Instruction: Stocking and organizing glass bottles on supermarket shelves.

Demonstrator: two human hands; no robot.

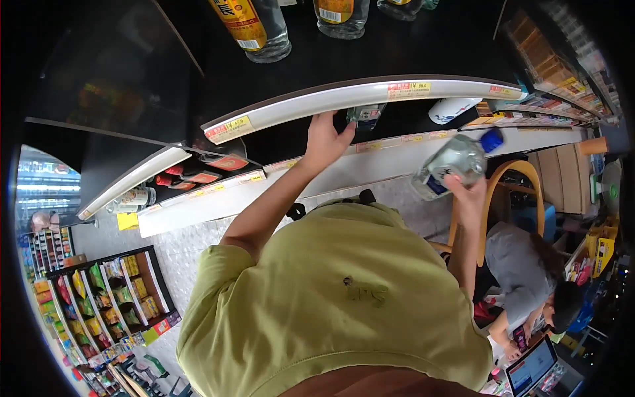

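My right hand (466, 193) grips a clear glass bottle with a blue cap (449, 164), held tilted in front of the shelf unit. My left hand (330, 139) reaches to the gap under the upper shelf edge, its fingertips partly hidden there. Close beside its thumb is another glass bottle (367, 116) with a pale label, its top hidden by the shelf edge. Whether the fingers touch that bottle, I cannot tell. A white bottle with a blue pattern (454, 109) lies or leans further right on the same lower shelf.
Yellow-labelled glass bottles (248, 30) stand on the upper black shelf, behind its pale edge strip (317, 106) with price tags. Red-labelled boxes (223, 161) sit lower left. A wooden chair (526, 168) stands right, near a person (526, 268) by a laptop (533, 367). A snack rack (109, 297) is at left.
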